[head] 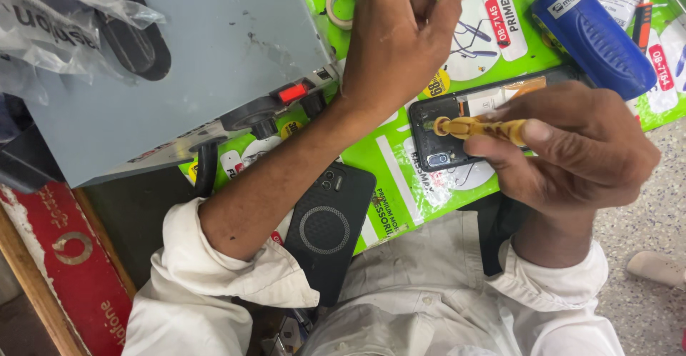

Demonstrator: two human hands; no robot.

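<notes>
My right hand [572, 149] grips a yellow-handled screwdriver [475, 126] and holds it flat over a dark phone with its back cover off [441, 142]. The phone lies on a green printed mat [389, 159]. The screwdriver's round end cap points left, and its tip is hidden under my fingers. My left hand [400, 34] hovers above the mat, left of and beyond the phone. Its fingers are curled, with the fingertips pinched together; I cannot tell whether anything small sits between them. A black phone case [329, 227] with a ring pattern lies beside my left forearm.
A grey bench power supply [207, 63] with a red switch and knobs fills the upper left, with a crumpled plastic bag [50, 13] on it. A tape roll [341, 2], a blue case [593, 34] and a red-handled tool [643, 20] lie at the far side. A red board [64, 256] is lower left.
</notes>
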